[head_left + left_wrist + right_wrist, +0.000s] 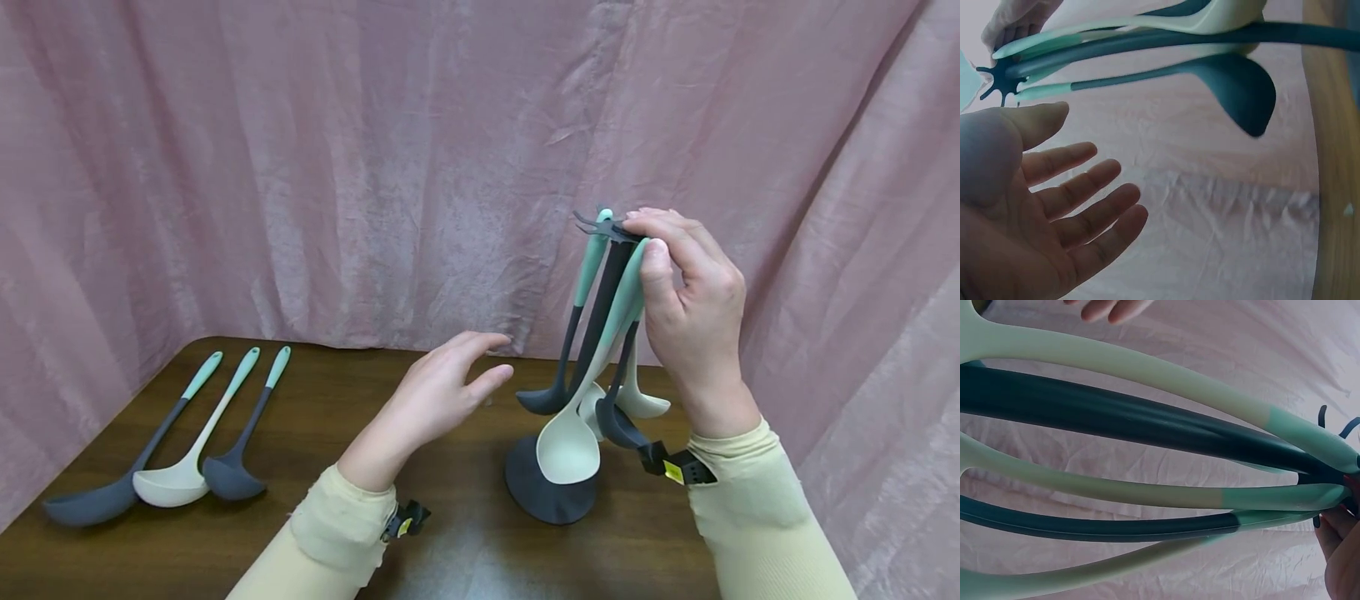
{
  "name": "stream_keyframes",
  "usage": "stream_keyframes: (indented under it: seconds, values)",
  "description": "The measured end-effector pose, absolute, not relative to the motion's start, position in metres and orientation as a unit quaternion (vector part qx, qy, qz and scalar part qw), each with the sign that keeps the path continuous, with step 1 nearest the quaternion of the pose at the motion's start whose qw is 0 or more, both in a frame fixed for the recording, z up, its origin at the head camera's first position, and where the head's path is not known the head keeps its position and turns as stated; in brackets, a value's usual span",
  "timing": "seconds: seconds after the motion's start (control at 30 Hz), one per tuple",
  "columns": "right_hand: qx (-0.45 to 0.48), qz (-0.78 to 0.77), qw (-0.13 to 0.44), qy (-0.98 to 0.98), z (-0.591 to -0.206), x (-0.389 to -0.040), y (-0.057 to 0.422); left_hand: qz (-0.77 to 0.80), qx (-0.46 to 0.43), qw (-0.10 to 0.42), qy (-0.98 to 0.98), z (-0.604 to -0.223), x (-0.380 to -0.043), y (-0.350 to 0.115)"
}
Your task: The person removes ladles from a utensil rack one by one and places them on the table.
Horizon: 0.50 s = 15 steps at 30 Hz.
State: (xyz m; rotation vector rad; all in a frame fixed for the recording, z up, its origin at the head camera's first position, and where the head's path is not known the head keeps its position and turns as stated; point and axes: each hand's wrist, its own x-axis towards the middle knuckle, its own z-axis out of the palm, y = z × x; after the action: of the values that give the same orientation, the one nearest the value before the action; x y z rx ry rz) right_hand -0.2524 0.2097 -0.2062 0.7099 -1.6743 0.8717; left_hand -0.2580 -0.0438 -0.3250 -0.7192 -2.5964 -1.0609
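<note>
Utensil stand: the dark stand (602, 312) rises from its round base (552, 502) on the right part of the counter (465, 542).
Hanging pieces: a cream ladle (567, 450) in front, a dark ladle (543, 401) to its left, a dark piece (621, 427) and a cream piece (643, 403) to its right, mint handles uppermost.
Right hand: the right hand (693, 308) bends its fingers and thumb around the stand's hooked top, thumb against a mint handle; cannot tell which handle, if any, it pinches.
Left hand: the left hand (442, 387) is wide, thumb apart from the fingers, left of the stand.
Counter's left: a long dark ladle (93, 502), a white ladle (174, 485) and a shorter dark ladle (235, 477) lie side by side.
Backdrop: pink curtain (375, 167).
</note>
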Motion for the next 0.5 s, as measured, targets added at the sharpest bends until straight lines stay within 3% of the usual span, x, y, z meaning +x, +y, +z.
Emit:
stream_keyframes:
  seconds: [0.5]
  values:
    - [0.307,0.383,0.529,-0.692,-0.202,-0.249,0.202,-0.457,-0.290,0.112,-0.833,-0.328,-0.276,-0.014]
